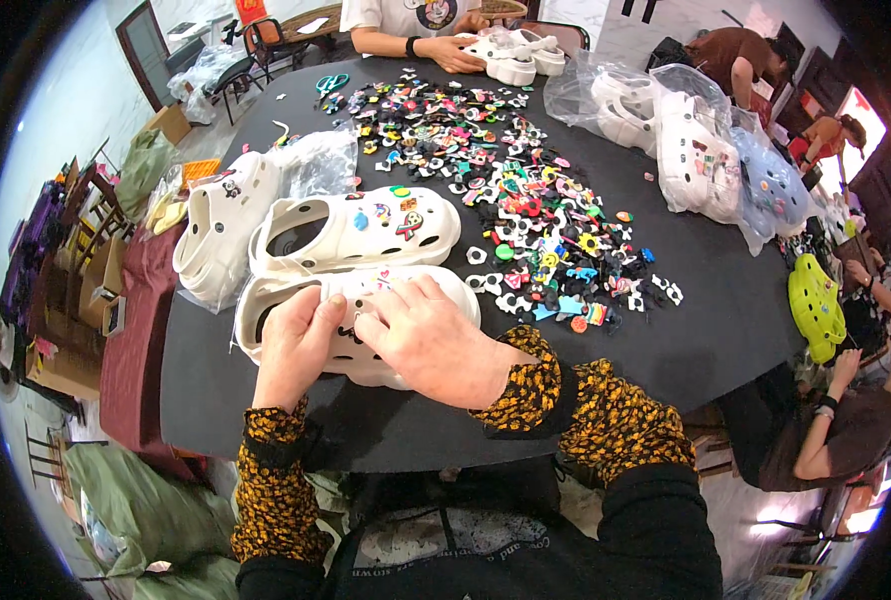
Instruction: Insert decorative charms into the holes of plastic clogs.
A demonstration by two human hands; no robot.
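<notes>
A white clog [456, 288] lies on its sole at the near left of the dark table, and both my hands are on it. My left hand [299, 338] grips the clog beside its foot opening, thumb on top. My right hand [426, 330] lies over the clog's upper with its fingers bent and pressed together; what is under the fingertips is hidden. A few small charms show on the upper near my fingers. Just beyond stands a second white clog [316, 222], with several colourful charms in its holes.
Loose shoe charms [556, 215] cover the table's middle. At left is another white clog [221, 215] in clear plastic; bagged clogs [701, 165] lie at far right. Across the table, a person's hand [456, 55] holds white clogs [516, 52]. A person at right has a lime clog [816, 308].
</notes>
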